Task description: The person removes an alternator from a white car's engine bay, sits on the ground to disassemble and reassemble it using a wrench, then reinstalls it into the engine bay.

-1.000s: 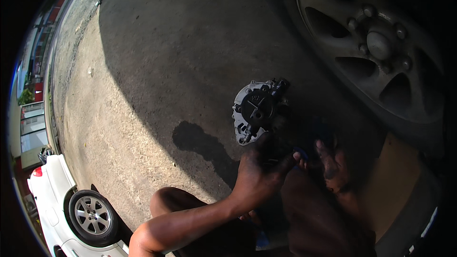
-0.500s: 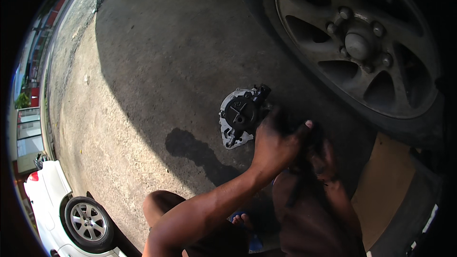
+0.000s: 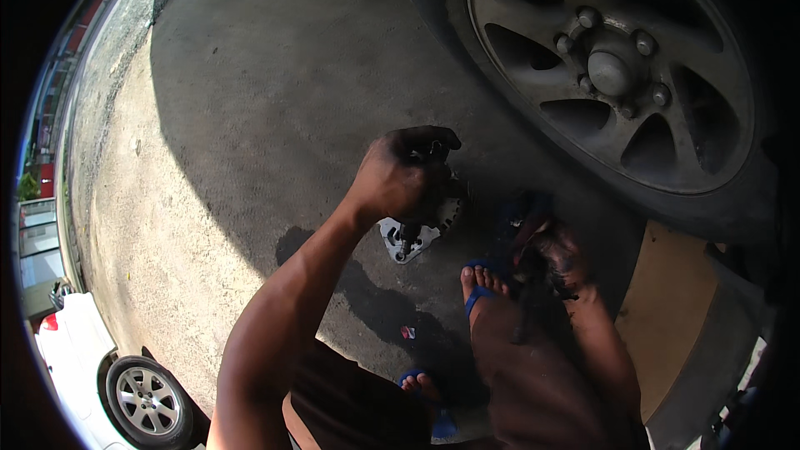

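Observation:
A round engine part (image 3: pixel 407 243), which looks like an alternator, stands on the ground with a pale grey metal plate at its lower end and a slotted rim to the right. My left hand (image 3: pixel 398 173) is closed over its top, fingers curled round the dark upper portion and hiding most of it. Close to my right knee, my right hand (image 3: pixel 557 252) is blackened with grime. Its fingers are bent around something dark that I cannot make out in the shadow. A dark strip (image 3: pixel 522 317) hangs below that hand against my trouser leg.
A large car wheel (image 3: pixel 611 75) rises at the upper right, beside a brown board (image 3: pixel 673 300). My feet in blue flip-flops (image 3: pixel 483 283) are just below the part. A small red-and-white scrap (image 3: pixel 407 332) lies on the concrete. A white car (image 3: pixel 75 367) stands at lower left.
My left hand has moved left and up, away from my right hand, onto the engine part, covering its round black cover. My right hand stays near my knee.

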A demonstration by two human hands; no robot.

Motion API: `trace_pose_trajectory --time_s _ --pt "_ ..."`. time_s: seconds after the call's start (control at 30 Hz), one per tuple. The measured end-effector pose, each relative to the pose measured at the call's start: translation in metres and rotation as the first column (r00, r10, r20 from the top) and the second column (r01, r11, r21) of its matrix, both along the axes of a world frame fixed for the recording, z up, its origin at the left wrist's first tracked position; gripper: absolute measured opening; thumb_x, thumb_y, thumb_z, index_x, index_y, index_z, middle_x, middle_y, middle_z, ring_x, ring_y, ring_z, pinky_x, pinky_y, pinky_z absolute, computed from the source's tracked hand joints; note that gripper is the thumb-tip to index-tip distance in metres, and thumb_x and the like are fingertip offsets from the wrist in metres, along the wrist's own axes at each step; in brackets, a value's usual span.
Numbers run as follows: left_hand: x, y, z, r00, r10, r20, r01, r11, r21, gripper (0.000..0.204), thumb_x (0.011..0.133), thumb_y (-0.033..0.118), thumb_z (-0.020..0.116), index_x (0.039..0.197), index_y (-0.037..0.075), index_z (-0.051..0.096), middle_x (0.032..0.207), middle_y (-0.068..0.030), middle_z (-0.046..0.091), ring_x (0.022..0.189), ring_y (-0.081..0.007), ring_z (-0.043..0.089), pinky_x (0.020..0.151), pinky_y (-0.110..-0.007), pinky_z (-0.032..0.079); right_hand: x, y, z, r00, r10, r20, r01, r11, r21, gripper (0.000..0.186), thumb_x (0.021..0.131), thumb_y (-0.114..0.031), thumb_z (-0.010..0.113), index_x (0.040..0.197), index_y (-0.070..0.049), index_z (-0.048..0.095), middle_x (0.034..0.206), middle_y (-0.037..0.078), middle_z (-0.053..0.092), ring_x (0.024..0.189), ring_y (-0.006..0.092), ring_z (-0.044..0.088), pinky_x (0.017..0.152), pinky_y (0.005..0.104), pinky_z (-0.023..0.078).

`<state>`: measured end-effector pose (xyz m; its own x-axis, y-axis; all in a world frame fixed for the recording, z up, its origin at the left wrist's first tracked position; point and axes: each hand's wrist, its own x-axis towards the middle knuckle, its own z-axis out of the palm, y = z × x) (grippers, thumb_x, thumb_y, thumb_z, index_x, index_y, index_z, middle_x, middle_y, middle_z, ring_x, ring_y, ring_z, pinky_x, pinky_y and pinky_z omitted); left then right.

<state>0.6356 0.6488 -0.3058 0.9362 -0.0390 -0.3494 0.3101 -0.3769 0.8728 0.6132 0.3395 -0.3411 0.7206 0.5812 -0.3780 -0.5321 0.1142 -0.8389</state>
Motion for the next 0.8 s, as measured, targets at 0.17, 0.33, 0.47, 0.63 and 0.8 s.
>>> trace_pose_trajectory --time_s 0.17,0.33,0.47,0.63,0.8 --pt "-0.01 -0.009 -0.022 0.851 0.524 0.035 -0.525 0.846 0.088 0.036 0.082 0.02 0.07 0.112 0.0 0.07 0.105 -0.0221 0.073 0.101 -0.0338 0.071 0.091 -0.039 0.054 -0.014 0.023 0.015 0.987 0.023 0.162 0.013 0.976 -0.217 0.027 0.103 -0.021 0.06 0.119 -0.001 0.062 0.096 0.009 0.068 0.089 0.0165 0.065 0.082 0.0303 0.053" --pt "-0.014 -0.006 -0.032 0.8 0.591 0.105 -0.6 0.78 0.176 0.041 0.076 0.025 0.072 0.108 -0.002 0.072 0.104 -0.0258 0.073 0.097 -0.0385 0.072 0.087 -0.041 0.055 -0.032 0.037 0.017 0.932 0.086 0.353 0.084 0.894 -0.439 0.034 0.104 -0.027 0.059 0.123 0.001 0.062 0.105 0.009 0.068 0.099 0.0167 0.062 0.089 0.0313 0.049" --pt "-0.015 -0.012 -0.025 0.731 0.682 0.0 -0.672 0.721 0.172 0.038 0.077 0.02 0.07 0.106 -0.003 0.071 0.102 -0.0258 0.073 0.096 -0.0381 0.072 0.086 -0.041 0.055 -0.031 0.031 0.005 0.938 0.124 0.324 0.044 0.884 -0.466 0.036 0.104 -0.026 0.06 0.127 0.002 0.061 0.116 0.008 0.065 0.107 0.0152 0.059 0.094 0.03 0.047" --pt "-0.018 -0.018 -0.016 0.688 0.726 0.015 -0.722 0.682 0.121 0.037 0.078 0.014 0.071 0.109 -0.005 0.069 0.101 -0.0255 0.073 0.097 -0.0351 0.072 0.089 -0.041 0.054 -0.03 0.037 -0.024 0.983 -0.027 0.183 0.08 0.953 -0.291 0.05 0.103 -0.029 0.06 0.135 0.009 0.053 0.121 0.01 0.063 0.108 0.0152 0.059 0.095 0.0283 0.046" --pt "-0.019 -0.015 -0.018 0.714 0.697 0.066 -0.699 0.705 0.119 0.032 0.079 0.013 0.069 0.104 -0.006 0.068 0.094 -0.0236 0.073 0.09 -0.0327 0.072 0.086 -0.042 0.055 -0.029 0.033 -0.031 0.956 0.029 0.29 0.029 0.98 -0.194 0.061 0.1 -0.04 0.06 0.135 0.009 0.054 0.119 0.011 0.064 0.106 0.0168 0.06 0.094 0.0295 0.048"
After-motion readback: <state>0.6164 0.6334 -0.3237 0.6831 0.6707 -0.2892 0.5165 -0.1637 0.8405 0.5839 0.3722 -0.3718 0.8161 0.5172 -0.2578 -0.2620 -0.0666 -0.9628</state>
